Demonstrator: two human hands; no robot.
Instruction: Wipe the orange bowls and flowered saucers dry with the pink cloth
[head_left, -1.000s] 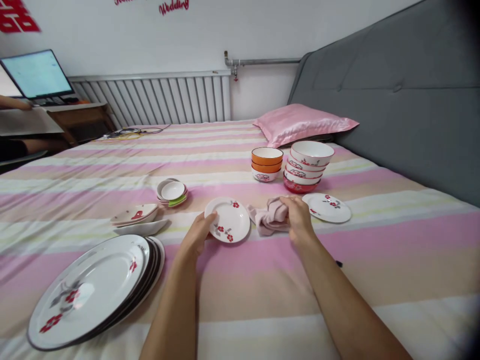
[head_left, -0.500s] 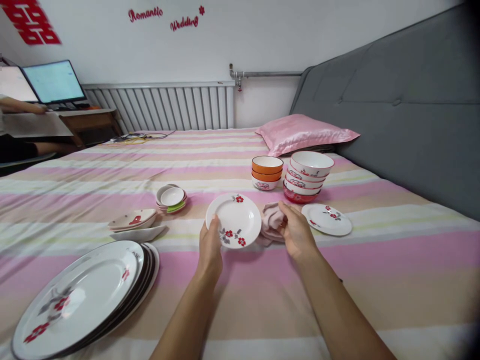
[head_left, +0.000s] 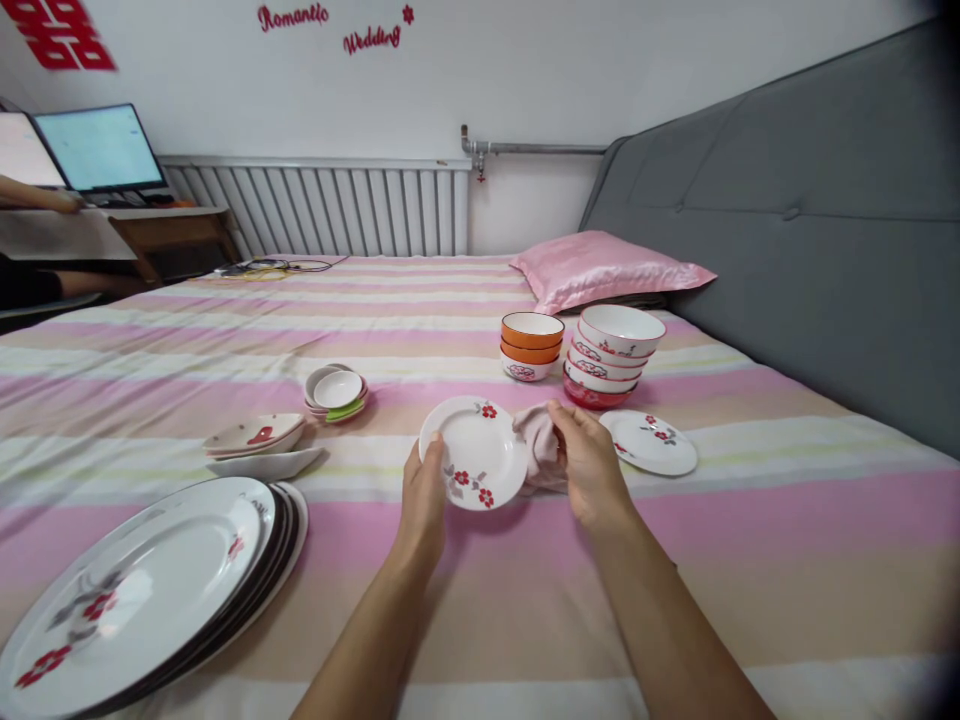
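My left hand [head_left: 421, 500] grips the left edge of a small white plate [head_left: 480, 450] with red flowers, thumb on its face, tilted toward me above the bed. In my right hand [head_left: 589, 460] is a bunched pinkish cloth [head_left: 538, 445], its left side against the plate's right rim. Just right of that hand, another flowered plate [head_left: 656, 443] lies on the bedspread. Behind it stand a stack of white and red bowls [head_left: 615, 350] and a shorter stack of orange and white bowls [head_left: 531, 345].
At front left is a stack of large oval plates [head_left: 150, 590]. Beyond it sit boat-shaped dishes [head_left: 259, 440] and small nested bowls [head_left: 337, 390]. A pink pillow [head_left: 607, 268] leans near the grey headboard [head_left: 810, 230]. Cables [head_left: 277, 267] lie at the far edge; a person's arm [head_left: 37, 195] shows at a desk.
The small plate has shifted slightly right and down. The cloth in my right hand has come up against its right rim. My view has turned a little.
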